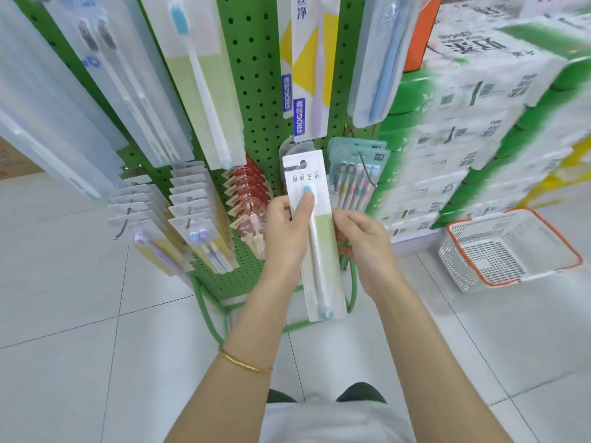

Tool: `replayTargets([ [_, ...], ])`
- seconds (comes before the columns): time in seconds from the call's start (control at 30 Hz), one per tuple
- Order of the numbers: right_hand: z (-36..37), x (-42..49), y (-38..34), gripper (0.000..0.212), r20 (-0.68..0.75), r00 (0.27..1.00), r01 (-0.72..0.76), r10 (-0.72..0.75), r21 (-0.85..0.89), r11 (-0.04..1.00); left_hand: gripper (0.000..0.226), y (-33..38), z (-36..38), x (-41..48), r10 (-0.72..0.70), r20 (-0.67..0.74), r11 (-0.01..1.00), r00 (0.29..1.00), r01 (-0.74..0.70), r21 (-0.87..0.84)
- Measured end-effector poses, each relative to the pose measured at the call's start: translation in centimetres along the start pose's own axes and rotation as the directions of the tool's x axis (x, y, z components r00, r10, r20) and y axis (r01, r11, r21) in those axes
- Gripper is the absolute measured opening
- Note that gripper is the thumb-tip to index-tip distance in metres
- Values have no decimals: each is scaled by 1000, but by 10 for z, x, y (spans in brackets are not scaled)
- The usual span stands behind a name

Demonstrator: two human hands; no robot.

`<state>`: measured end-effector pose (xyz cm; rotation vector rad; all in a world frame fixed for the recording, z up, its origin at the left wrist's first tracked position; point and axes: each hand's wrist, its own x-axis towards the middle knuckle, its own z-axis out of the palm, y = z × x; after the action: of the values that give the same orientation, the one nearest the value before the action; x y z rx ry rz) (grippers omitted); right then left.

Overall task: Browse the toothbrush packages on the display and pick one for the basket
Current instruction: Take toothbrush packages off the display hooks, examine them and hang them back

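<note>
The left hand [287, 225] gripped the toothbrush package [323, 241], thumb on its face; the right hand [361, 238] pinched its right edge. It stood upright, near the rack [249, 75]. The basket [454, 266] sat on the floor to the right, closer to the right hand.

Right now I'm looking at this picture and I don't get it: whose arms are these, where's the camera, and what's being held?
There is no machine here. A person wears a camera on the head, looking forward and down, so the two bare arms are their own. They stand at a green pegboard display hung with toothbrushes. The left hand grips one white and green toothbrush package, thumb on its front. The right hand holds its right edge. A white basket with an orange rim sits on the tiled floor to the right.
</note>
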<state>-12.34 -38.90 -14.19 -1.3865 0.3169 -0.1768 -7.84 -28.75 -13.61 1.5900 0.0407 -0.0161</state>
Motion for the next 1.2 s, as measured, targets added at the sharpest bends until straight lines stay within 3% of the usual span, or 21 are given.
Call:
replayTargets([
  [0.1, 7, -1, 8, 18, -11, 1000, -14, 14, -11, 1000, 24, -2, 0, -3, 42, -66, 999, 997, -41, 9],
  [0.2, 17, 0, 11, 10, -39, 998, -41, 46, 103, 994, 22, -1, 1, -12, 85, -58, 992, 995, -79, 96],
  [0.33, 22, 3, 11, 6, -67, 995, -63, 77, 198, 978, 46, -14, -3, -24, 112, 110, 968, 988, -133, 213],
  [0.57, 16, 13, 8, 23, -196, 967, -70, 164, 413, 908, 45, -24, -15, -24, 93, 411, 950, 907, -205, 236],
  [0.8, 8, 20, -5, 23, -332, 920, 19, 207, 566, 824, 88, -25, -17, -37, 14, 526, 948, 851, -179, 264],
  [0.97, 5, 22, -5, 17, -339, 911, 24, 235, 613, 790, 86, -19, -24, -39, -1, 605, 771, 796, -384, 508],
  [1.2, 5, 21, -6, 12, -343, 901, 4, 267, 620, 785, 97, -11, -27, -37, -107, 629, 635, 770, -434, 639],
])
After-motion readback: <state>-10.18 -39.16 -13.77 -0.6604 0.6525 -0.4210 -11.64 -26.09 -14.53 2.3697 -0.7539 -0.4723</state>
